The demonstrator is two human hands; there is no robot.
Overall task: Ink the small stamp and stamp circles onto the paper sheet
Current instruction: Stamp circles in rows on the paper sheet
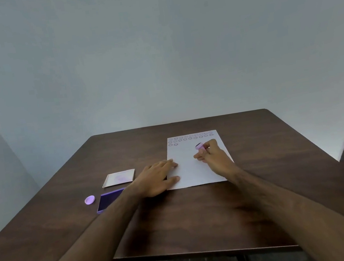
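Observation:
A white paper sheet [192,173] lies on the dark wooden table [263,183], right of centre. Two full rows of purple circles and two more circles below them run along its far edge. My right hand [213,157] hovers over the sheet's upper middle and pinches the small lilac stamp [199,146], tilted so its dark face points up and left. My left hand [158,177] lies flat with its fingers spread on the sheet's left edge. The open purple ink pad [108,200] sits to the left, partly hidden by my left forearm.
A lilac round cap [89,200] lies left of the ink pad. A white square packet [119,177] lies behind the pad. The wall stands just past the table's far edge. A dark object stands at the far right, off the table.

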